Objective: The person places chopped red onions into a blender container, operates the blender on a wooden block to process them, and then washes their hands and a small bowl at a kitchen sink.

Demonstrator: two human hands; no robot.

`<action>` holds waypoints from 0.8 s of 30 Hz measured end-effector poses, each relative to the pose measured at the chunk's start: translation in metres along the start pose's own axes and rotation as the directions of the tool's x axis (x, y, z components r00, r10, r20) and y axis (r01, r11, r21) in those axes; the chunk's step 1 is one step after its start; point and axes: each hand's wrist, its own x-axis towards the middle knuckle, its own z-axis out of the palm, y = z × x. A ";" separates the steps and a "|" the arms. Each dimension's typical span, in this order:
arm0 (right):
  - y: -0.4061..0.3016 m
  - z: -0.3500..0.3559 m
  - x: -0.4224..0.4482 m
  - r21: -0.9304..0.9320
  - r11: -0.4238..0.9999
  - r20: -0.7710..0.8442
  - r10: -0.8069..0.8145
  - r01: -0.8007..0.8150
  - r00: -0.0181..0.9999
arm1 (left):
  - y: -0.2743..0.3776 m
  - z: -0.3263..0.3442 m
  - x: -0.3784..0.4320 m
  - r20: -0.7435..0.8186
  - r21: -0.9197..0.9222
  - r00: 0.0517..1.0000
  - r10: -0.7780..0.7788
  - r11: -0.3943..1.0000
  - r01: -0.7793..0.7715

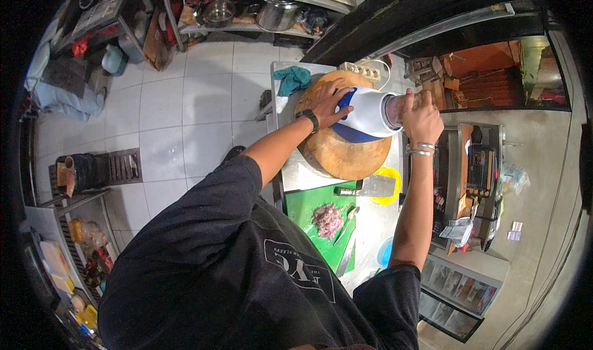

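A white and blue blender base [366, 114] stands on a round wooden chopping block [343, 160]. My left hand [326, 102], with a dark watch at the wrist, grips the base's blue side with the fingers spread. On the base's other end sits a blender cup [395, 110] with purplish-brown contents. My right hand [422, 118], two metal bracelets on its wrist, is closed around that cup. Closer to my body, a green cutting board [299, 206] carries a heap of chopped purplish food [328, 221], a spoon [351, 213] and a knife [346, 257].
A cleaver [377, 186] lies partly over a yellow container [394, 174]. A teal cloth [292, 79] rests at the metal table's corner. Beside the block is a power strip [366, 71] with a white cord. A blue container [385, 253] stands near my right forearm.
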 end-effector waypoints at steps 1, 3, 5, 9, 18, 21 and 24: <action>0.000 -0.001 0.000 0.000 1.000 0.024 0.007 -0.007 1.000 | 0.002 -0.002 0.000 0.037 0.002 0.999 -0.034 0.999 0.034; 0.000 0.002 0.000 -0.007 1.000 0.002 0.000 0.000 1.000 | 0.000 -0.002 0.004 0.040 0.036 0.999 -0.033 0.999 0.031; 0.001 0.003 0.000 -0.014 1.000 -0.021 -0.009 0.008 1.000 | -0.002 0.000 0.004 0.041 0.071 0.999 -0.032 0.997 0.029; 0.004 0.004 -0.001 -0.008 1.000 -0.003 0.002 -0.002 1.000 | -0.002 0.004 0.000 -0.010 0.046 1.000 0.014 0.999 -0.014; -0.007 -0.004 -0.002 0.009 1.000 -0.026 0.013 -0.013 1.000 | -0.004 0.004 -0.005 -0.157 -0.036 0.984 0.089 0.995 -0.096; -0.005 -0.004 -0.002 0.001 1.000 -0.014 0.024 -0.024 1.000 | -0.002 0.004 -0.006 -0.158 -0.034 0.983 0.093 0.994 -0.100; -0.002 -0.002 -0.002 -0.007 1.000 -0.010 0.019 -0.019 1.000 | 0.001 0.003 -0.006 -0.156 -0.009 0.984 0.086 0.996 -0.089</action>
